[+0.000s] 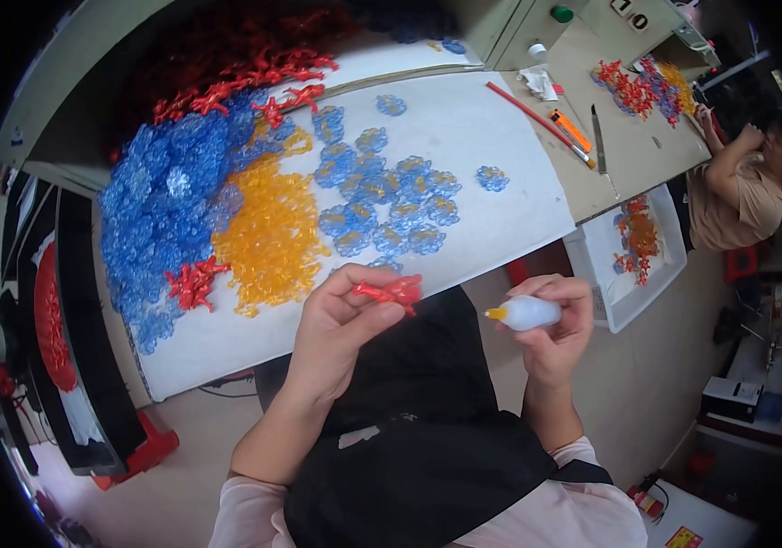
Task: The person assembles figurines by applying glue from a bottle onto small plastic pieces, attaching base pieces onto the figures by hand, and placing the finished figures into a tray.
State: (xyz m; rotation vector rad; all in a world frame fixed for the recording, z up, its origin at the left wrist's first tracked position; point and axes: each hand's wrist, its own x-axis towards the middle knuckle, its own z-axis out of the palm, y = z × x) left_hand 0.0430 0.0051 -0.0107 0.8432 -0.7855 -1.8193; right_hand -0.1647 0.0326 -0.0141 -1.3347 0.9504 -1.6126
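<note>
My left hand (pixel 341 315) pinches a small translucent red plastic figure (pixel 397 291) just off the table's near edge. To the right, my right hand (pixel 555 329) is closed round a small white squeeze bottle (pixel 532 313), whose yellow tip points left toward the figure, apart from it. Beyond my left hand, clear blue flower-shaped pieces (pixel 400 196) lie spread on the white table cover, some with yellow bits on them. Left of these are a heap of yellow pieces (pixel 268 233), a large blue heap (pixel 163 183) and a small red pile (pixel 195 284).
More red figures (pixel 254 78) fill the back. A red pencil (pixel 528 111), an orange cutter (pixel 572 131) and a thin pointed tool (pixel 599 137) lie at the right. A white bin (pixel 606 283) with coloured pieces stands below, near another person (pixel 738 187). A red stool (pixel 144 447) is lower left.
</note>
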